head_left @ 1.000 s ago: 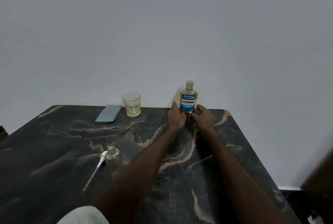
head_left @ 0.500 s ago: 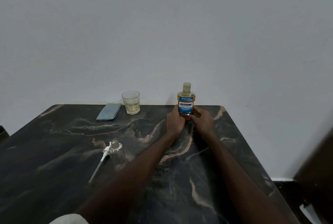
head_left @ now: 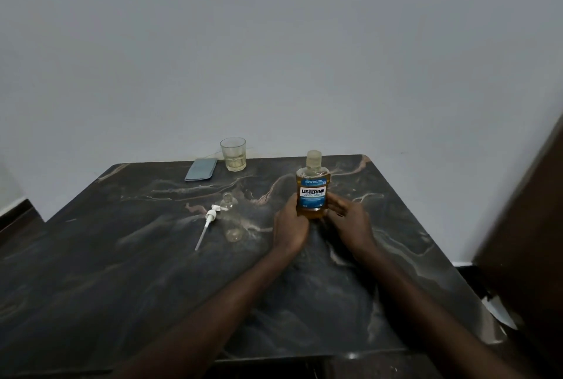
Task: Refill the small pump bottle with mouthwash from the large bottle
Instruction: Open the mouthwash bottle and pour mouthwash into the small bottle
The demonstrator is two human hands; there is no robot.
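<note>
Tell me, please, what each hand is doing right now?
Left hand: closed around the Listerine bottle, low on its left side.
Right hand: fingers against the bottle's right side, holding it.

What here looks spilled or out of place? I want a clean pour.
No spill shows. The pump head lies loose on the table, beside the small open bottle. The large bottle stands upright, capped, between both hands.

Pump (head_left: pixel 208 220) lies left of small bottle (head_left: pixel 230 220) (touching).
</note>
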